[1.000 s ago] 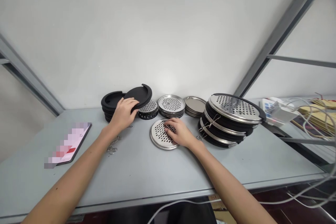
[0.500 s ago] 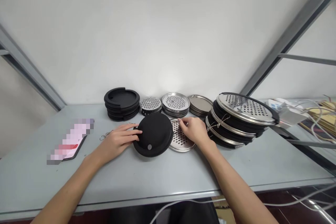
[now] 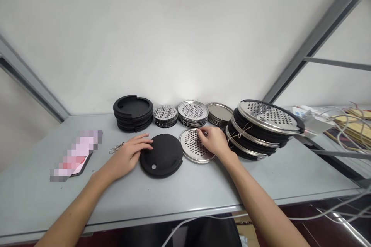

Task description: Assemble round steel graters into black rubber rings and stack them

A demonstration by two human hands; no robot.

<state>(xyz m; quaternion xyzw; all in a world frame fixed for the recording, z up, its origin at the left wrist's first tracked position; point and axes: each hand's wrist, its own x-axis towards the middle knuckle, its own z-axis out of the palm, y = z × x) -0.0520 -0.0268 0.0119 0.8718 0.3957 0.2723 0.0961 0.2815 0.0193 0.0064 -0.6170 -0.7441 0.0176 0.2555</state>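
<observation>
A round black cover (image 3: 164,158) with a small hole near its edge lies face down on the table. At its left rim is my left hand (image 3: 127,157), open, the fingers stretched out and the fingertips at the cover. Just right of the cover rests a round metal grater disc (image 3: 193,146) with slotted holes. Over the far right side of this disc, my right hand (image 3: 214,142) has its thumb and fingers drawn together at the disc; the hand hides part of it.
Behind stand stacks of black covers (image 3: 133,112), small grater discs (image 3: 165,114), larger perforated discs (image 3: 193,111) and plain metal discs (image 3: 220,112). A tall leaning stack of assembled graters (image 3: 262,131) is at right. A phone (image 3: 78,154) and metal rings (image 3: 116,148) lie left.
The black cover has gone from being tilted up under my left fingers to lying lower and further left on the table. More of the grater disc shows. My right hand has barely moved.
</observation>
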